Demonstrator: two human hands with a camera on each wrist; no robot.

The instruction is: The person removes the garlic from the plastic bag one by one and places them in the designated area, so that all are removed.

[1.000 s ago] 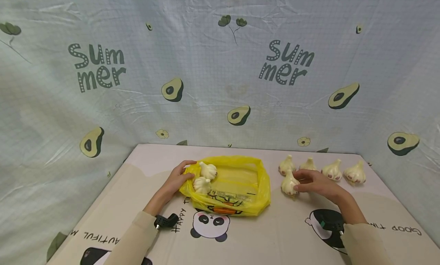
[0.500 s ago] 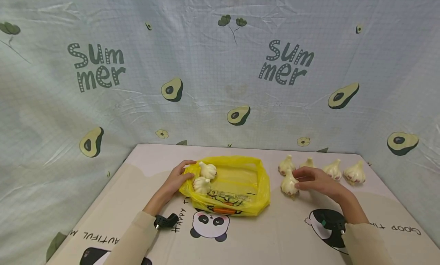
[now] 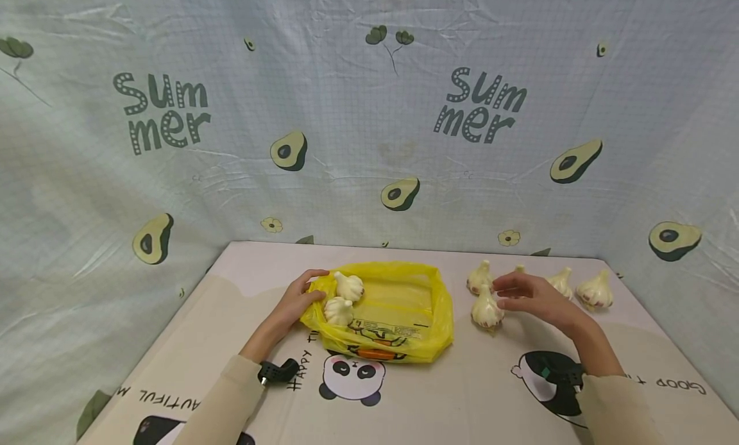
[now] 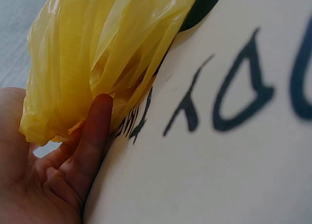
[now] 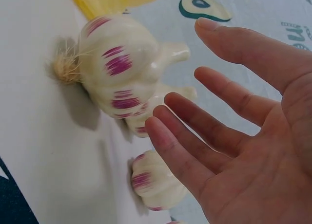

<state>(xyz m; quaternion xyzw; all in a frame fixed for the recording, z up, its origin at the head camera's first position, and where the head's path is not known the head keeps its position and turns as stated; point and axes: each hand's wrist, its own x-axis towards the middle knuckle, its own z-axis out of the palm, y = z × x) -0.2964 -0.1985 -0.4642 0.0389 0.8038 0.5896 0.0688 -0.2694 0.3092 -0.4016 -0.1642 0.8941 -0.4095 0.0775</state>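
Note:
A yellow plastic bag (image 3: 378, 352) lies with its mouth spread wide, two white garlic bulbs inside at its left end, a rear one (image 3: 349, 286) and a front one (image 3: 339, 311). My left hand (image 3: 294, 302) holds the bag's left edge; in the left wrist view, the thumb shows against the yellow plastic (image 4: 73, 63). My right hand (image 3: 537, 299) is just right of a garlic bulb (image 3: 486, 311), fingers extended and nothing held. The right wrist view shows this purple-streaked bulb (image 5: 119, 63) with roots, apart from the spread fingers.
More garlic bulbs stand behind and to the right: one at the back left (image 3: 478, 278), one partly hidden by my hand (image 3: 519, 268), and others at right (image 3: 562, 282) and far right (image 3: 595, 292). Printed fabric (image 3: 346, 111) hangs behind the table (image 3: 439, 400).
My right hand has drawn slightly up and right, off the near garlic bulb, and its fingers have opened. The bulb still stands on the table. My left hand and the bag have not moved.

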